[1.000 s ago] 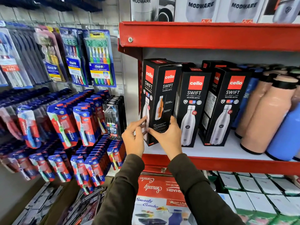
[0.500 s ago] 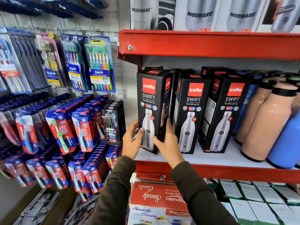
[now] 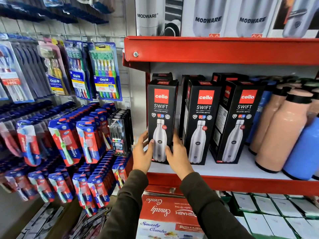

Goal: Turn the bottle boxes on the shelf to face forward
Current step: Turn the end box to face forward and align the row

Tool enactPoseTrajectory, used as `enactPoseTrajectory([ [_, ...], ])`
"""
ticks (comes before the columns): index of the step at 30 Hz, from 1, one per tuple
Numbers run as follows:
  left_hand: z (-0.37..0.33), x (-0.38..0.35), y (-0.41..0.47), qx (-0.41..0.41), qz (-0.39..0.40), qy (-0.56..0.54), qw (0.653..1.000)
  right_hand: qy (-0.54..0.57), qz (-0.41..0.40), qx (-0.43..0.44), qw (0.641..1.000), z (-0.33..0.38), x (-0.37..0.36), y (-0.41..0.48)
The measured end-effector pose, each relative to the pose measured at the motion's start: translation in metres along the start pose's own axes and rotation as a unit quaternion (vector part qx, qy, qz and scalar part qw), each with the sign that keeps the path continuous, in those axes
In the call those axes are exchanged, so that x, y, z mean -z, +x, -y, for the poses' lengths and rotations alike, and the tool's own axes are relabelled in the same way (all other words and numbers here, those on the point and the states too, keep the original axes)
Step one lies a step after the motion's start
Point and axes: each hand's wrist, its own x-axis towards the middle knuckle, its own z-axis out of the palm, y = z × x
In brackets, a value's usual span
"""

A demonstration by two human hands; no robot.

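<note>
Three black cello Swift bottle boxes stand in a row on the white shelf (image 3: 241, 169). The left box (image 3: 161, 107) shows its front face with the bottle picture. My left hand (image 3: 142, 154) grips its lower left edge and my right hand (image 3: 177, 154) grips its lower right edge. The middle box (image 3: 202, 118) and the right box (image 3: 241, 118) also face forward, slightly angled. More black boxes stand behind them, mostly hidden.
Peach bottles (image 3: 279, 131) and a blue bottle (image 3: 305, 149) stand at the shelf's right. A red upper shelf (image 3: 224, 50) carries Modware boxes. Toothbrush packs (image 3: 72, 140) hang on the wall at left. Boxes fill the shelf below (image 3: 172, 216).
The left box was turned from showing its corner and side to showing its front, and set upright against the shelf's left end. Both hands stayed on its lower edges.
</note>
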Motion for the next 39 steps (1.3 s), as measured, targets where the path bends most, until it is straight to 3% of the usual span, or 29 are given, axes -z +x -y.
enactPoseTrajectory([
  [13, 0.002, -0.003, -0.003, 0.009, -0.036, 0.018, 0.999, 0.019, -0.014, -0.025, 0.999, -0.012, -0.006, 0.003],
  [23, -0.010, 0.003, -0.016, 0.017, -0.041, -0.007, 0.999, 0.101, -0.029, -0.042, 0.994, -0.009, -0.001, -0.007],
  [39, -0.031, 0.012, -0.056, -0.011, -0.109, -0.011, 0.994, 0.154, -0.054, -0.051, 0.985, 0.000, 0.008, -0.049],
])
